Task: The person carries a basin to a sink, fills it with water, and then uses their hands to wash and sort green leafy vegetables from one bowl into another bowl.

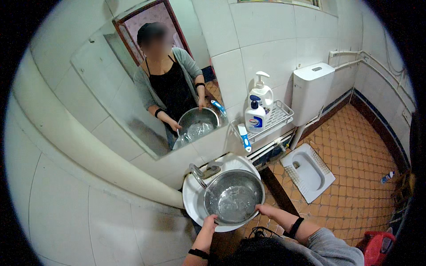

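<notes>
A round stainless steel basin [234,199] with water in it rests over the white washbasin [193,199]. The curved metal faucet [198,176] reaches over the basin's left rim, and water appears to run from its spout. My left hand [210,222] grips the basin's near-left rim. On the near-right rim, my right hand [264,210] has hold of the edge, fingers partly hidden by the rim. Both wrists carry black bands. A mirror [116,109] on the wall reflects me holding the basin.
A wire wall shelf [283,116] carries a pump soap bottle [255,116], a larger white pump bottle [266,94] and a blue-and-white brush [245,138]. To the right are a cistern [311,93], a squat toilet [308,173], a floor bottle [387,177] and a red plastic object [376,247]. A thick pipe [109,156] curves at left.
</notes>
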The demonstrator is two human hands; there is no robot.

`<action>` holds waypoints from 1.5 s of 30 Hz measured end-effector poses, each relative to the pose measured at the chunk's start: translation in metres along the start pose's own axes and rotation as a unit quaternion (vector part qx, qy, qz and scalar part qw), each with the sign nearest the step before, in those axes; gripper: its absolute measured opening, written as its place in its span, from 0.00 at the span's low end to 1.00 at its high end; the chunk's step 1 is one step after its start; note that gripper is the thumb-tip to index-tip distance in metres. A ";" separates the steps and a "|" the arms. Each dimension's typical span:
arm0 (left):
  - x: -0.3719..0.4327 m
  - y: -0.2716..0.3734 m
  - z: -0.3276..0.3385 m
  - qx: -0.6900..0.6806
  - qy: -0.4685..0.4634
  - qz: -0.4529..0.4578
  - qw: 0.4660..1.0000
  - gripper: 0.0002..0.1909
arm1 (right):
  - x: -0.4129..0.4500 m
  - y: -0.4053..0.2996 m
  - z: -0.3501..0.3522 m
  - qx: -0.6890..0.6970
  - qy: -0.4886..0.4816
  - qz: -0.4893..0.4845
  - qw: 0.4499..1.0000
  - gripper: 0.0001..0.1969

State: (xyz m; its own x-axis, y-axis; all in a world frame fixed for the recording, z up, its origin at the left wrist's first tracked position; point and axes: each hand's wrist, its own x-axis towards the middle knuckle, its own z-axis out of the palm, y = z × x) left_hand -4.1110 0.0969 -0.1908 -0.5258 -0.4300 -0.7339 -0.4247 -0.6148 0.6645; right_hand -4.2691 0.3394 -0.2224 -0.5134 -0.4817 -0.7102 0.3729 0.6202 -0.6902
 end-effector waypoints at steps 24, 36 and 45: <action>-0.030 0.040 0.071 -0.076 -0.007 0.055 0.996 0.18 | -0.069 -0.087 -0.062 0.085 0.050 -0.104 0.990 0.15; -0.016 0.089 0.092 -0.018 0.022 0.133 0.991 0.11 | -0.025 -0.120 -0.084 0.054 0.013 -0.096 0.994 0.17; 0.013 0.099 0.097 0.019 0.076 0.176 0.981 0.10 | 0.007 -0.124 -0.089 0.080 0.037 -0.103 0.991 0.11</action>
State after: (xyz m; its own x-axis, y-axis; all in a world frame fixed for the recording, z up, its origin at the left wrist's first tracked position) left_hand -4.2313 0.0946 -0.1214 -0.5293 -0.7068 -0.4693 -0.2665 -0.3866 0.8829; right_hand -4.3874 0.3139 -0.1294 -0.6451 -0.5373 -0.5432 0.3682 0.4043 -0.8372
